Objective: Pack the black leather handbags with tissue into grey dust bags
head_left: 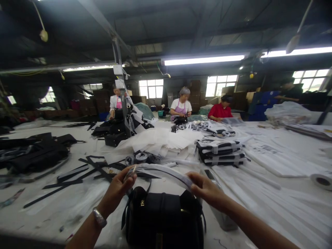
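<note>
A black handbag with gold-coloured fittings stands upright in front of me at the table's near edge. Above it arches a bag strap in pale, see-through wrapping. My left hand grips the strap's left end, fingers closed round it, with a metal bracelet on the wrist. At the other end, the fingers of my right hand are pinched on the wrapped strap. The strap's lower ends are partly hidden by my hands. Just beyond it lie some rolled, wrapped straps.
Black strips and a pile of black bags lie to the left. Stacked wrapped black pieces, white sheets and a tape roll are on the white table. A post rises beyond. Several people work across the table.
</note>
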A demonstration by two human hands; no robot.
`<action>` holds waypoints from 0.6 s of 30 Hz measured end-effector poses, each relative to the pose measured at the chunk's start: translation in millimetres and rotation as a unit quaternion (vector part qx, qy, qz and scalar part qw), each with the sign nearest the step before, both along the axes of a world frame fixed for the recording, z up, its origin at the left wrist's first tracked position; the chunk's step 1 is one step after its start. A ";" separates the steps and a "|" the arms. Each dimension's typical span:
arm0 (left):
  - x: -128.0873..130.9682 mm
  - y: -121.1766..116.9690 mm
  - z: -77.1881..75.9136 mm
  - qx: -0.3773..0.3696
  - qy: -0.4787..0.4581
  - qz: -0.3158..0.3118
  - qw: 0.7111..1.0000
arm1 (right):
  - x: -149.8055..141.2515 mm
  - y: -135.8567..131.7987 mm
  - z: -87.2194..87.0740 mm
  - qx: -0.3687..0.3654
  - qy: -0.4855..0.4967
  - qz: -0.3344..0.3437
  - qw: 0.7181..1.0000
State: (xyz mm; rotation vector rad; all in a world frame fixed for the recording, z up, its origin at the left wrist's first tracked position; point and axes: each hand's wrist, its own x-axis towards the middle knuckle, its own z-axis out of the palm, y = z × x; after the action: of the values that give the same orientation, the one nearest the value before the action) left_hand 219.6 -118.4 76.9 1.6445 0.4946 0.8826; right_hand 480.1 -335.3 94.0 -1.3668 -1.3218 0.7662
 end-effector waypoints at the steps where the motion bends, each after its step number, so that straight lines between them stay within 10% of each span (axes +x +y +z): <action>1: -2.1 -0.3 -1.4 0.028 0.013 0.003 1.000 | 0.4 -5.7 -6.4 0.011 -0.039 -0.013 0.999; 10: -2.5 -16.0 -12.7 0.075 0.024 0.066 0.995 | -11.5 -29.5 -78.1 0.062 -0.268 -0.189 0.943; 18: -6.0 -26.4 -37.7 0.048 0.046 0.031 0.997 | -19.7 -29.9 -82.4 0.002 -0.202 -0.315 0.927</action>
State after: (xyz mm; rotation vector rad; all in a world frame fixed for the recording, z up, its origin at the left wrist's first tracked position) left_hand 213.6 -144.8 39.2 1.7715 0.5784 0.8908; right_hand 460.3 -365.2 11.6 -1.8743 -1.0699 0.0391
